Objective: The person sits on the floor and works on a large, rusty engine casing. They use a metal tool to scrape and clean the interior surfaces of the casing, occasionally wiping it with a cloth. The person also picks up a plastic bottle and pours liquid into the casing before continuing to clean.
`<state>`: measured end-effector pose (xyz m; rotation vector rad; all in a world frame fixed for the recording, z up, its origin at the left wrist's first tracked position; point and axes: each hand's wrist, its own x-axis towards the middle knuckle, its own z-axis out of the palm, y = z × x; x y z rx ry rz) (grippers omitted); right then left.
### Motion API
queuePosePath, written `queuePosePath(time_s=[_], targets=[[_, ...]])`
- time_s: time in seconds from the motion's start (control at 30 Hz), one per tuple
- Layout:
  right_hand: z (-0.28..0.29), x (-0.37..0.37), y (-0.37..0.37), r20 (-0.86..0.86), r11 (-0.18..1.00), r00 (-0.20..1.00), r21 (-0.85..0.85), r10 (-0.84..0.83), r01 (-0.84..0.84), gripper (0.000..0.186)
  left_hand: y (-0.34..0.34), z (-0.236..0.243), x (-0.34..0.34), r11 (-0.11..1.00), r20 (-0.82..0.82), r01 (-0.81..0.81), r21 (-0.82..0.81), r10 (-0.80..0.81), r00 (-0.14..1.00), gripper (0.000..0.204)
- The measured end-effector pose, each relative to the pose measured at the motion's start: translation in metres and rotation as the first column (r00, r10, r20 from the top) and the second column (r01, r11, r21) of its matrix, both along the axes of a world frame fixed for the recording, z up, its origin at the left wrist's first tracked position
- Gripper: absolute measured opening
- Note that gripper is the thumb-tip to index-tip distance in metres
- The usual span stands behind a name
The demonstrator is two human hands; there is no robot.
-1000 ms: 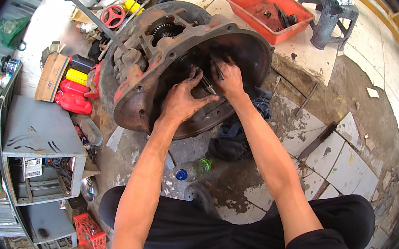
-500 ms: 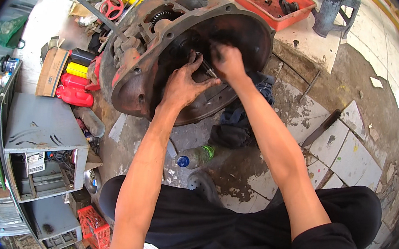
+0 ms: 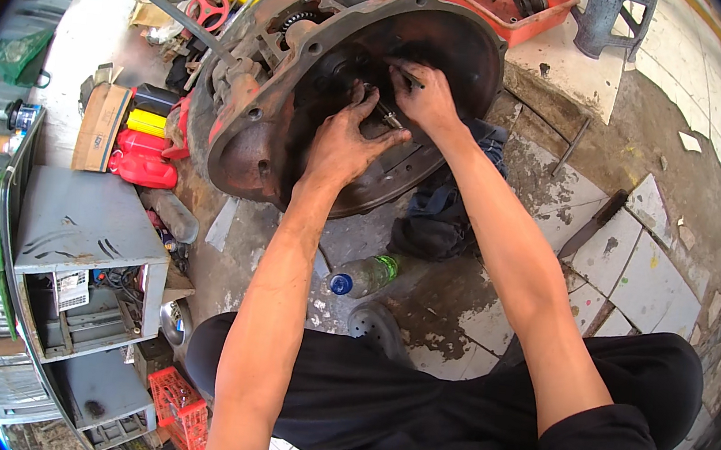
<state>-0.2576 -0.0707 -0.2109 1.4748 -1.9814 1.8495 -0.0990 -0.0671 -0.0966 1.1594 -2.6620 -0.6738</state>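
Note:
A large rusty bell housing [image 3: 238, 167] of a gearbox faces me, its dark hollow side turned up toward my hands. From its middle juts a shaft with a shiny metal tip [image 3: 391, 120]. My left hand [image 3: 343, 145] is beside this shaft, thumb and fingers spread apart around it; whether they touch it I cannot tell. Inside the housing, to the right of the shaft, my right hand [image 3: 428, 99] has its fingers bent together around a small dark thing that I cannot make out. The fingertips are partly lost in shadow.
A red tray [image 3: 525, 32] with dark parts and a grey stool [image 3: 610, 22] stand beyond. On the floor near me lie a plastic bottle [image 3: 363, 277] and dark cloth [image 3: 427, 224]. Left are a red jerrycan [image 3: 143, 166], a grey cabinet [image 3: 95, 217] and a red crate [image 3: 179, 409].
My right hand, blurred by motion before, now shows clearly, its fingers bent inside the housing. My left hand stays beside the shaft. The whole view has shifted slightly.

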Motion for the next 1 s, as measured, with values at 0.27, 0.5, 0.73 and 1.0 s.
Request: queuePosePath(time_s=[0.27, 0.5, 0.73, 1.0], targets=[[0.003, -0.009, 0.006, 0.003, 0.995, 0.995, 0.027, 0.096, -0.096, 0.029, -0.001, -0.003, 0.001, 0.999, -0.003, 0.034, -0.037, -0.034, 0.999, 0.088], [0.010, -0.020, 0.009, -0.029, 1.000, 0.999, -0.009, 0.016, -0.016, 0.037, -0.003, -0.004, 0.000, 0.999, 0.028, 0.040, -0.005, -0.040, 0.999, 0.091], [0.017, -0.005, 0.008, 0.029, 0.998, 0.999, 0.056, 0.019, -0.020, 0.031, -0.002, -0.001, 0.007, 1.000, 0.029, 0.016, -0.015, -0.015, 0.999, 0.090], [0.007, -0.010, 0.005, -0.168, 0.939, 0.978, 0.338, 0.127, -0.064, 0.030, -0.002, -0.005, 0.002, 1.000, -0.003, 0.027, 0.002, -0.027, 1.000, 0.092]])
